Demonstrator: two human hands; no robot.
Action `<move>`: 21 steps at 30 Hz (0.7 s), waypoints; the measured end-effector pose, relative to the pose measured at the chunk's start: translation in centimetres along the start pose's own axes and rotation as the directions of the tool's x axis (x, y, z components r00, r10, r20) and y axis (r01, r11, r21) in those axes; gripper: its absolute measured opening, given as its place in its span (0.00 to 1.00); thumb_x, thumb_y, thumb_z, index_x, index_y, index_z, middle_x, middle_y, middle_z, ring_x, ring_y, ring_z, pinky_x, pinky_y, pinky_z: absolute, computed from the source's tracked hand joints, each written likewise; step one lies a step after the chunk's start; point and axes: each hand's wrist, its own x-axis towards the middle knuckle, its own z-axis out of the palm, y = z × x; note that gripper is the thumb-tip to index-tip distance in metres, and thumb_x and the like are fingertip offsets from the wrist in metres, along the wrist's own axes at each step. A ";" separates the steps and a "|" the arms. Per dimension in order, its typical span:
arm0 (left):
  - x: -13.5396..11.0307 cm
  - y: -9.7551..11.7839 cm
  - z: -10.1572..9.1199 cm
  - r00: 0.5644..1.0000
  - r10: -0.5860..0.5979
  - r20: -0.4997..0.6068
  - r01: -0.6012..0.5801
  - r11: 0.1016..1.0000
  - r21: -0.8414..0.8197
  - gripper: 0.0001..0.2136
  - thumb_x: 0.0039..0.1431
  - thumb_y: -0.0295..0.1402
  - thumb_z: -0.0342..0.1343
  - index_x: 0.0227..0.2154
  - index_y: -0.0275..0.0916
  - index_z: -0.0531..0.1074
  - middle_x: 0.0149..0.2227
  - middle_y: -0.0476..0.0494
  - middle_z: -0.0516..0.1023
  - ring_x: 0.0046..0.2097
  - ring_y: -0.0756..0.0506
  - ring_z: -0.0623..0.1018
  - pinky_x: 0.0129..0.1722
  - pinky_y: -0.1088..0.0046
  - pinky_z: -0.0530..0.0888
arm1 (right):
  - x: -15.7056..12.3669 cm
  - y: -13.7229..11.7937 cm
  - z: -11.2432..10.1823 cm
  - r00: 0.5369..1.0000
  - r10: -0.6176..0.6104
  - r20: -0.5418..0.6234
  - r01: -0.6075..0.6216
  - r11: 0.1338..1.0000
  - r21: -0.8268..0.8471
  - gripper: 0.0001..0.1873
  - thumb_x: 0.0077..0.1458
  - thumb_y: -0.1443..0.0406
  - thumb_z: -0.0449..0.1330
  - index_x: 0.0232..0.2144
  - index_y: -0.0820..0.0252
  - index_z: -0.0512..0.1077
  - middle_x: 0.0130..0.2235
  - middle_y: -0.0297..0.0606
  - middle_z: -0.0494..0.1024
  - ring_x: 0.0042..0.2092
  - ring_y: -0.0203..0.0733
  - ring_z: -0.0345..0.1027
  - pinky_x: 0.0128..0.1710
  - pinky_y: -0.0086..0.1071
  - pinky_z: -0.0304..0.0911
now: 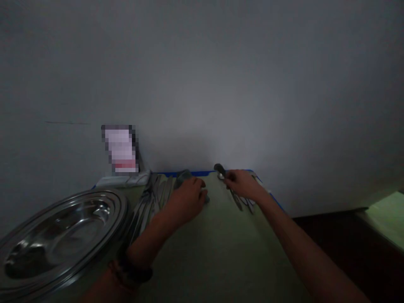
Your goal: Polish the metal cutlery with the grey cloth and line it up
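Note:
My left hand (191,194) is curled over a soft grey bundle that looks like a cloth (183,176); the palm and part of the fingers are hidden. My right hand (242,183) pinches a metal spoon (219,169), its dark bowl pointing up toward the wall. A second small round metal end shows just below that bowl. Under and beside the right hand lie a few pieces of cutlery (237,202) on the tabletop. To the left of my left hand, many knives and other cutlery (145,210) lie in a loose pile.
A large, shiny oval metal dish (69,235) takes up the table's left side. Behind it, a blurred-out phone-like screen (121,149) leans near the wall on a white object (123,180). The pale tabletop (227,252) has a blue edge against the grey wall (236,84).

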 end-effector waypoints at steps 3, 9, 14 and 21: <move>-0.1 0.5 2.2 0.998 0.053 0.026 -0.057 0.980 0.192 0.15 0.61 0.30 0.40 0.48 0.36 0.66 0.49 0.37 0.70 0.49 0.42 0.69 0.46 0.65 0.66 | -1.1 0.8 2.7 0.997 0.067 0.034 -0.062 0.989 -0.136 0.08 0.50 0.66 0.54 0.26 0.65 0.72 0.30 0.48 0.78 0.34 0.46 0.71 0.32 0.33 0.60; 0.3 2.0 4.8 0.997 0.054 0.045 -0.065 0.954 0.293 0.12 0.57 0.25 0.43 0.37 0.33 0.73 0.40 0.34 0.74 0.43 0.37 0.72 0.44 0.57 0.64 | -0.5 1.0 5.1 0.986 0.167 0.015 -0.155 0.941 -0.302 0.16 0.57 0.61 0.49 0.36 0.66 0.72 0.37 0.51 0.77 0.39 0.47 0.71 0.37 0.34 0.60; 2.5 2.3 5.6 0.999 0.039 -0.035 -0.027 0.958 0.285 0.18 0.60 0.38 0.46 0.48 0.31 0.66 0.47 0.32 0.71 0.50 0.35 0.68 0.50 0.56 0.60 | 0.9 2.8 2.4 0.985 0.174 0.000 -0.158 0.898 -0.410 0.16 0.58 0.63 0.48 0.38 0.66 0.72 0.41 0.50 0.76 0.45 0.46 0.69 0.44 0.33 0.58; 4.0 2.2 9.2 0.997 0.002 -0.078 0.015 0.977 0.215 0.26 0.60 0.44 0.43 0.57 0.33 0.56 0.57 0.33 0.63 0.56 0.36 0.63 0.54 0.55 0.58 | 1.6 3.9 2.1 0.984 0.150 0.098 -0.080 0.856 -0.511 0.13 0.55 0.65 0.52 0.40 0.64 0.71 0.44 0.47 0.75 0.50 0.44 0.66 0.48 0.31 0.56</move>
